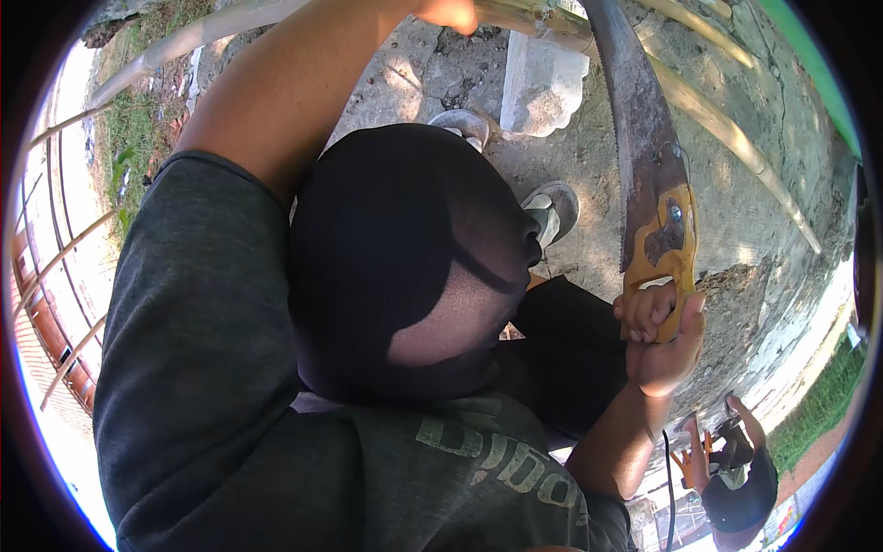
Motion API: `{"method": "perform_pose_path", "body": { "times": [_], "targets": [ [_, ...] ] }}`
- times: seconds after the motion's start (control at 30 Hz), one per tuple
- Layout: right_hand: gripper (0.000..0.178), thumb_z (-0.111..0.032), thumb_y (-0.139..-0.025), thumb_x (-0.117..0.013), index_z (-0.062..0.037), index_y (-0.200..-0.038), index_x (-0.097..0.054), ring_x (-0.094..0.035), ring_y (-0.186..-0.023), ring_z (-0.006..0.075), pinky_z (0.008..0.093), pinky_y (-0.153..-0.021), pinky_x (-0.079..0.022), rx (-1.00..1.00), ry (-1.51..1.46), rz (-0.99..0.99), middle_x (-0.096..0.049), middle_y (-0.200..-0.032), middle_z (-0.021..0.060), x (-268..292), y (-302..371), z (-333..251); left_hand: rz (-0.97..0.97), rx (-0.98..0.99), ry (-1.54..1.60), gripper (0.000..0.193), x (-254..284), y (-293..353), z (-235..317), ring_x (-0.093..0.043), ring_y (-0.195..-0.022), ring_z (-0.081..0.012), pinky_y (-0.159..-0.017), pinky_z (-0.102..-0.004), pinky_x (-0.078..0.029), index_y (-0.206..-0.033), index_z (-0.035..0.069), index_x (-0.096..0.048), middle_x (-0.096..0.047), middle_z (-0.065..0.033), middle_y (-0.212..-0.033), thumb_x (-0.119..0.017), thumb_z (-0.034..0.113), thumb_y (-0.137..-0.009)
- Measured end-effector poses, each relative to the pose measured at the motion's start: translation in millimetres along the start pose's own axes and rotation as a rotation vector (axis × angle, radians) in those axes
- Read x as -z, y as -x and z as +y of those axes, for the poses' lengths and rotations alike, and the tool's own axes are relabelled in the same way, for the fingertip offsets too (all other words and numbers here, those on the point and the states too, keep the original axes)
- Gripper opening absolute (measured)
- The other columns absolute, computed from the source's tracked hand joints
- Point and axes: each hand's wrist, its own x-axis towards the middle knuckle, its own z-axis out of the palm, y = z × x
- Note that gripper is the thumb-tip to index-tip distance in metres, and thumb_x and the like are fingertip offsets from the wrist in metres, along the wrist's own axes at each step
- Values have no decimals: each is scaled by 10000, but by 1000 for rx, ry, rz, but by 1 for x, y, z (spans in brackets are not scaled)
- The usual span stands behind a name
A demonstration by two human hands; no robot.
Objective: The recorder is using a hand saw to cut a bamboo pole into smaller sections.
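Neither of my own hands can be made out. Close in front of me a person (pixel 230 396) in a dark grey-green shirt and a black head covering bends forward. Their hand (pixel 658 336) on the right side is closed round the yellow handle of a handsaw (pixel 648 147). The worn, rusty blade points up and away, its toothed edge to the left. The person's other arm reaches up at the left. Its hand (pixel 451 13) is cut off by the top edge, beside a bamboo pole (pixel 524 20). Whether the saw touches the pole is hidden past the frame.
More bamboo poles (pixel 736 138) lie on the rough concrete ground (pixel 589 239) at the upper right. A pale block (pixel 543 87) stands near two sandalled feet (pixel 554 213). Another person (pixel 740 483) appears at the lower right. Grass (pixel 147 129) borders the left.
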Motion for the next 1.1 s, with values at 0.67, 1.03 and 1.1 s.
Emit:
{"method": "perform_pose_path", "body": {
  "times": [0.67, 1.03, 1.1],
  "targets": [
    [497, -489, -1054, -374, -100, -753, -453, -337, -468, 121, 300, -528, -379, -81, 84, 219, -349, -547, -19, -79, -58, -3, -24, 6, -53, 353, 8, 5, 14, -726, -904, -323, -767, -441, -574, -948, 52, -770, -743, -181, -922, -743, 265, -668],
    [471, -465, -1056, -379, -108, -754, -438, -341, -507, 100, 273, -524, -354, 18, 137, 209, -393, -590, -18, -83, -89, 17, -183, -78, 73, 378, -9, -19, -1, -712, -859, -328, -731, -425, -557, -948, 81, -773, -735, -199, -927, -748, 295, -638],
    [480, -466, -1062, -370, -102, -758, -442, -341, -497, 88, 248, -501, -332, 8, 69, 207, -397, -586, -21, -86, -56, 19, -63, 17, 164, 376, -3, -12, 3, -711, -855, -325, -724, -424, -557, -934, 85, -770, -733, -208, -929, -734, 283, -616]
  ]
}}
